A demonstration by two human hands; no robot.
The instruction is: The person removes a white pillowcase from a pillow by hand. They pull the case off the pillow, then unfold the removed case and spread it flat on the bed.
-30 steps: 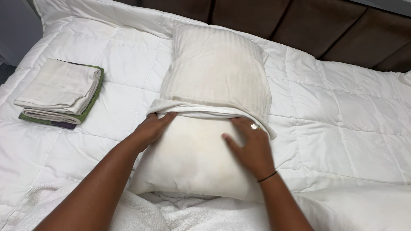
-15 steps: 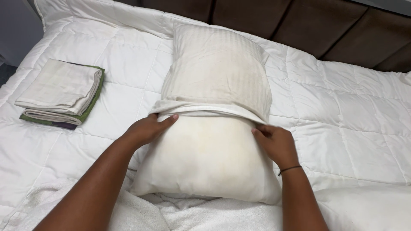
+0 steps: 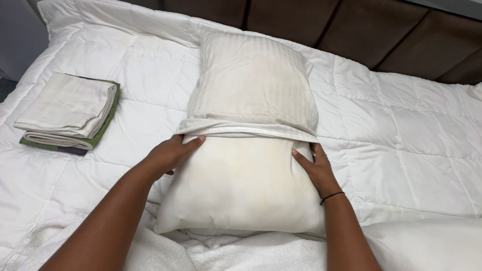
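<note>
Where the view begins, at its lower edge, a rumpled white towel lies across the bed, and both bare forearms reach forward over it toward a pillow lying on the white quilted duvet. The near half of the pillow is bare, plain white with a faint yellowish stain; its far half sits inside a cream pillowcase with faint woven stripes. The open hem of the pillowcase is bunched in a thick fold across the pillow's middle. The left hand rests at the left end of that fold, fingers pressed against the side of the pillow just under the hem, thumb laid along the edge of the cloth; it is partly curled, touching rather than clearly pinching, and whether it grips the hem cannot be told. The right hand is flat and open against the right side of the bare pillow, fingertips reaching up to the hem, with a thin dark band around the wrist. Further left, well apart from the pillow, a stack of folded linens lies on the duvet, cream cloth on top and green and dark layers beneath. Beyond the pillow the duvet runs up to a dark brown padded headboard
</note>
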